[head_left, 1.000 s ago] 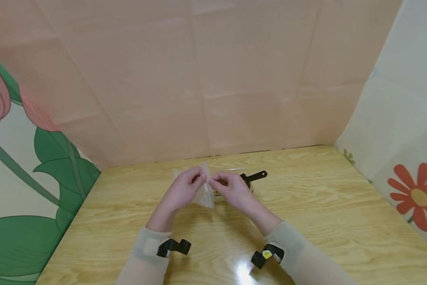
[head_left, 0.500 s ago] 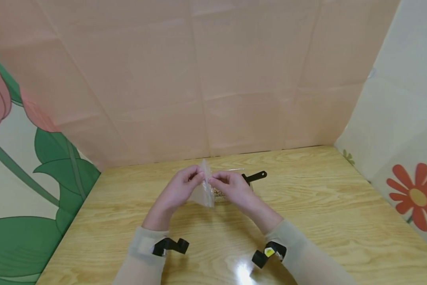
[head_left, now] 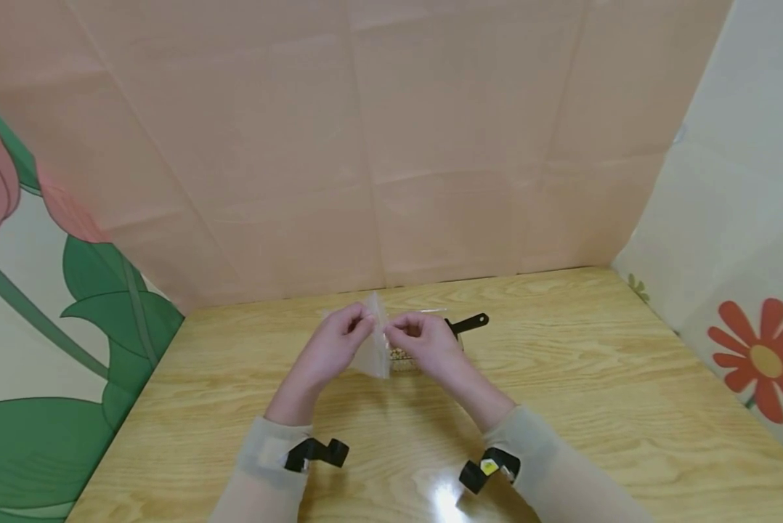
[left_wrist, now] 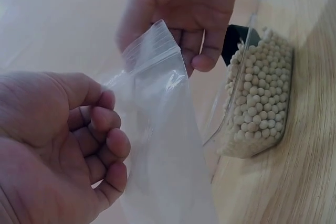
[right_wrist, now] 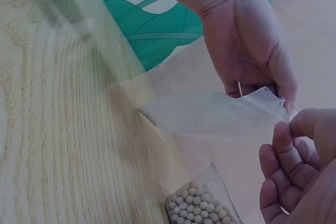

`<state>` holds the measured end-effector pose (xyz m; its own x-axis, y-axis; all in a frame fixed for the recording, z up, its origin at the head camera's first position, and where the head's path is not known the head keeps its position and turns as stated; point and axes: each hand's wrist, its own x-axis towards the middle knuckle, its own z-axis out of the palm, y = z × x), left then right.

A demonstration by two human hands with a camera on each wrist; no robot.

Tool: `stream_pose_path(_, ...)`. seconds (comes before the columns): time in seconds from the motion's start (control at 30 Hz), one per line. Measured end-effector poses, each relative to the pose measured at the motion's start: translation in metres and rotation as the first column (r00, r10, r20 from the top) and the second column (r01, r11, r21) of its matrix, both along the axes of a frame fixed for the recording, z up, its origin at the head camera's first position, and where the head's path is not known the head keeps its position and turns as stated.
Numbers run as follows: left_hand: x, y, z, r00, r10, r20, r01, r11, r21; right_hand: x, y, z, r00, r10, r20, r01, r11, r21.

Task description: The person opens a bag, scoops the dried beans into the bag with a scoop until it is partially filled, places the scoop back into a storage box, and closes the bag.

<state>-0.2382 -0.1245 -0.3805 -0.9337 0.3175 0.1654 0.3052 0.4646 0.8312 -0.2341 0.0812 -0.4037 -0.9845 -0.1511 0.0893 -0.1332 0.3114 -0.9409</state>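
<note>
A clear zip-lock bag [left_wrist: 163, 135] hangs between my two hands. My left hand [head_left: 331, 345] pinches its top edge between thumb and index finger, the other fingers curled beside the film. At the opposite side of the bag's mouth, my right hand [head_left: 433, 347] pinches the edge with thumb and forefinger. The zip strip runs just below the top edge in the left wrist view. Behind and below my right hand stands a clear box [left_wrist: 287, 103] filled with small cream-coloured balls [left_wrist: 257, 100], partly hidden in the head view.
A black handle [head_left: 473, 322] sticks out of the box to the right. Everything stands on a wood-grain table [head_left: 594, 392], with a pink sheet [head_left: 431, 160] hanging along its back edge. Walls with flower pictures flank it on both sides.
Both hands stay at the bag's mouth and shift only slightly. The bag's top edge changes its tilt a little between them. The box has not moved.
</note>
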Motion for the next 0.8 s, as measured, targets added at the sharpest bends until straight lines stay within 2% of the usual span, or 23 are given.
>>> stream_pose_path(0.53, 0.002, -0.012, 0.010, 0.991, 0.130, 0.009, -0.129, 0.991, -0.046, -0.007, 0.010, -0.005, 0.996, -0.084, -0.035, 0.085, 0.996, 0.033)
stream_pose_path(0.8, 0.004, -0.020, 0.015, 0.982, 0.184, 0.030, -0.182, 0.982, -0.055, -0.006, 0.010, -0.003, 0.995, -0.083, -0.061, 0.086, 0.996, 0.038)
